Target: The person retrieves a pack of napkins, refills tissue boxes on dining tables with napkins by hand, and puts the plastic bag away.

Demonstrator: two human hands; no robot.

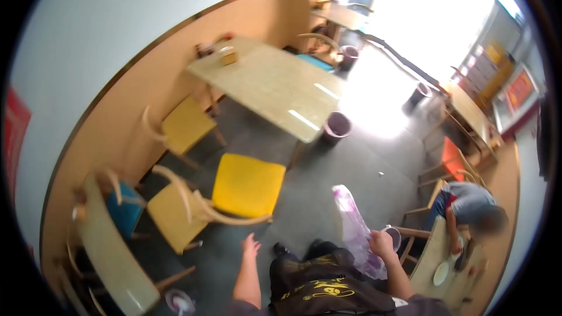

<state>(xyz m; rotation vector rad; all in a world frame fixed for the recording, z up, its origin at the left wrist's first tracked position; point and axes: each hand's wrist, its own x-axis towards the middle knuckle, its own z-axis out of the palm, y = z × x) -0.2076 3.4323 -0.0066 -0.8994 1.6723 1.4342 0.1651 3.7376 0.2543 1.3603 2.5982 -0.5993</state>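
Observation:
My right hand is closed around a translucent plastic bag with white and purple on it. The bag hangs in front of my right leg, its upper end pointing forward over the floor. My left hand is held out in the air with fingers apart and nothing in it. Nearest to that hand is a wooden chair with a bright yellow seat; the hand looks apart from its curved backrest. A dark apron with yellow lettering covers my front.
Ahead stands a long pale table with a small box on it and a bin at its corner. Chairs and another table are at left. A seated person leans over a table at right. Grey floor stretches toward the bright doorway.

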